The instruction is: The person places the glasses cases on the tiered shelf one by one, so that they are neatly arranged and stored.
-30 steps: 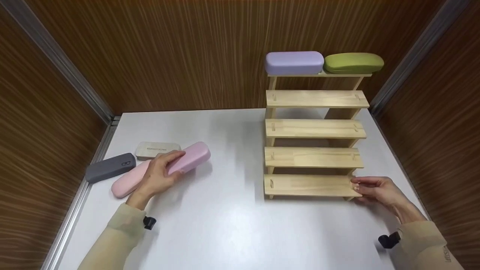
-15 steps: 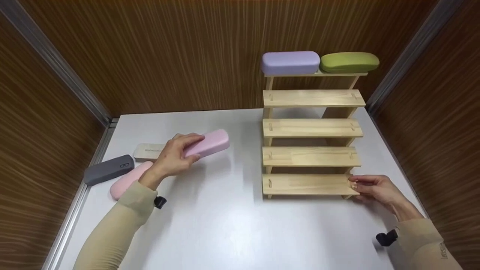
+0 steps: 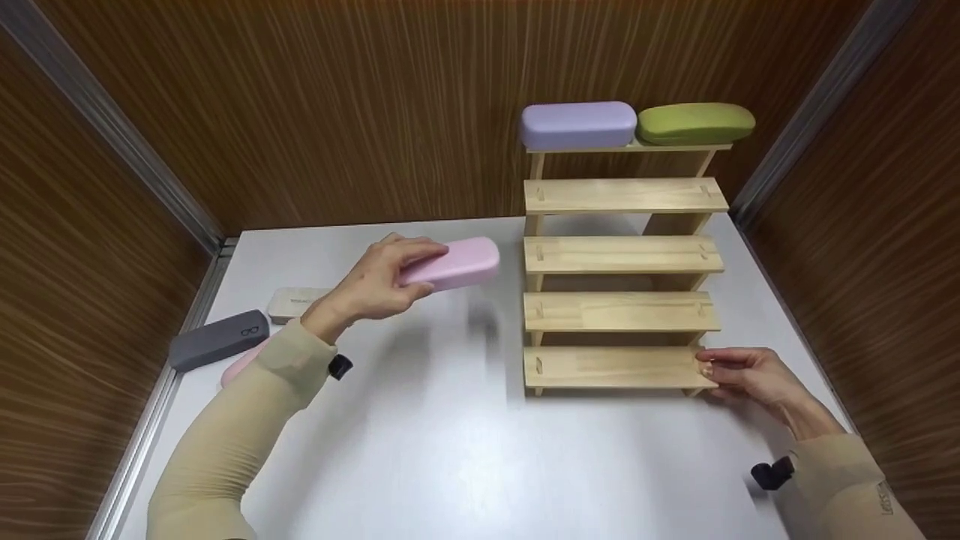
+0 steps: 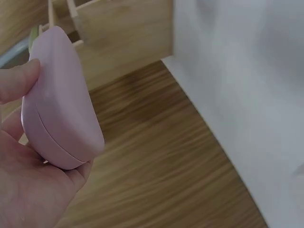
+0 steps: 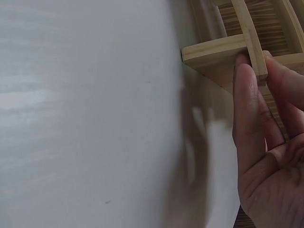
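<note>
My left hand grips a pink glasses case and holds it above the table, left of the wooden tiered shelf. In the left wrist view the case sits between thumb and fingers, its lid seam visible. My right hand pinches the right end of the shelf's lowest board; the right wrist view shows thumb and fingers either side of the board. On the top tier a lavender glasses case stands beside a green glasses case.
At the left of the white table lie a dark grey glasses case, a beige case and another pink case, partly hidden by the left sleeve. Wood-grain panels wall the back and sides.
My left hand has carried the pink glasses case up and to the right, away from the other cases toward the shelf. The right hand keeps its hold on the lowest board.
</note>
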Action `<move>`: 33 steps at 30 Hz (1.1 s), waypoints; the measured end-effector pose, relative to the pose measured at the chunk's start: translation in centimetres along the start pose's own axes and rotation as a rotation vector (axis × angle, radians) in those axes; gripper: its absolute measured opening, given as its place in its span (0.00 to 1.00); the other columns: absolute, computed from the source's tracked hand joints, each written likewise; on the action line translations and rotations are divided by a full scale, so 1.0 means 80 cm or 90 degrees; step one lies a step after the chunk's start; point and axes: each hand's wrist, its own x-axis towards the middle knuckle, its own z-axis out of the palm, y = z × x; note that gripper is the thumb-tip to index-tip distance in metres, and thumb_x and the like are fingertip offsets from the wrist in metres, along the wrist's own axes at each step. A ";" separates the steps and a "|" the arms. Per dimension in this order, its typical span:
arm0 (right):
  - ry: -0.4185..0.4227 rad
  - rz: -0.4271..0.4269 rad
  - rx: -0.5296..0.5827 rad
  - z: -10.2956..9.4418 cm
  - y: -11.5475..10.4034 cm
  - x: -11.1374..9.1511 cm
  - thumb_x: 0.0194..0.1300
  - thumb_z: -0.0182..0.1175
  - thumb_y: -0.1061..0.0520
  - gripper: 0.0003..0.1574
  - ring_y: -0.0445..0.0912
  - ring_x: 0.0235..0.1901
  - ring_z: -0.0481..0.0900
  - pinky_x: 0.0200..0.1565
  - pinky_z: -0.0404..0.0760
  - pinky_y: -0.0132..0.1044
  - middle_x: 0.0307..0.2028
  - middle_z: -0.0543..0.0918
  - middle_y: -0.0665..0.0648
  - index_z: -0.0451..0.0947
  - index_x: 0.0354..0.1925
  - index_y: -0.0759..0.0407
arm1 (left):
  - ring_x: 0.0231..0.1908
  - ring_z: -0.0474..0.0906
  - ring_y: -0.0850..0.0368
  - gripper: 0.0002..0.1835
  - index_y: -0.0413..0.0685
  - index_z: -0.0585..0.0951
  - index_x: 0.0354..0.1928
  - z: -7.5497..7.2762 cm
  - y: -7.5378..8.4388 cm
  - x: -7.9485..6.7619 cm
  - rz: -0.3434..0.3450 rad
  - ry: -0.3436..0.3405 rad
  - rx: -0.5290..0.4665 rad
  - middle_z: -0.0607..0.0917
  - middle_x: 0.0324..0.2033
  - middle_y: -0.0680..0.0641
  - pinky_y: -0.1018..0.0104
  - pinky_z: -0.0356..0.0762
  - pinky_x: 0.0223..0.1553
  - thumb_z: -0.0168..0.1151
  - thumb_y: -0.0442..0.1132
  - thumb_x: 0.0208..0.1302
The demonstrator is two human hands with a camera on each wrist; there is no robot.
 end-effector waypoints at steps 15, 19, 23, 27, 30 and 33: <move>0.006 -0.003 -0.013 -0.001 0.001 -0.005 0.76 0.70 0.66 0.22 0.35 0.38 0.93 0.42 0.94 0.32 0.44 0.94 0.35 0.96 0.52 0.38 | 0.60 0.82 0.42 0.31 0.54 0.87 0.71 0.012 0.075 0.083 0.131 -0.028 -0.014 0.88 0.72 0.44 0.56 0.75 0.55 0.74 0.44 0.64; 0.015 -0.012 -0.035 0.001 0.001 -0.003 0.76 0.71 0.64 0.21 0.35 0.38 0.92 0.41 0.93 0.31 0.44 0.94 0.33 0.96 0.52 0.38 | 0.59 0.83 0.42 0.31 0.54 0.88 0.70 0.019 0.090 0.108 0.151 -0.032 -0.011 0.89 0.70 0.43 0.56 0.76 0.55 0.74 0.44 0.63; 0.017 -0.011 -0.047 0.001 0.001 -0.002 0.76 0.72 0.64 0.20 0.35 0.37 0.92 0.40 0.93 0.31 0.44 0.93 0.32 0.96 0.53 0.38 | 0.60 0.83 0.43 0.31 0.54 0.88 0.70 0.027 0.107 0.132 0.157 -0.043 -0.008 0.89 0.71 0.44 0.54 0.77 0.59 0.74 0.44 0.63; 0.012 -0.002 -0.050 0.000 0.001 -0.001 0.77 0.71 0.63 0.19 0.35 0.39 0.93 0.42 0.94 0.32 0.44 0.93 0.33 0.95 0.53 0.39 | 0.62 0.83 0.46 0.30 0.54 0.88 0.71 0.037 0.125 0.157 0.158 -0.061 -0.007 0.89 0.71 0.46 0.55 0.76 0.62 0.74 0.43 0.65; 0.008 0.007 -0.043 0.000 -0.001 -0.001 0.77 0.71 0.63 0.18 0.35 0.40 0.93 0.43 0.94 0.32 0.44 0.93 0.34 0.95 0.53 0.40 | 0.66 0.84 0.47 0.30 0.53 0.87 0.71 0.045 0.136 0.177 0.161 -0.071 -0.002 0.88 0.72 0.48 0.54 0.75 0.70 0.74 0.42 0.66; 0.005 0.013 -0.023 0.000 -0.001 0.000 0.76 0.71 0.64 0.18 0.36 0.40 0.93 0.43 0.94 0.32 0.44 0.94 0.35 0.95 0.53 0.40 | 0.71 0.82 0.49 0.30 0.54 0.86 0.72 0.055 0.148 0.198 0.155 -0.080 0.017 0.87 0.73 0.49 0.54 0.72 0.76 0.74 0.41 0.68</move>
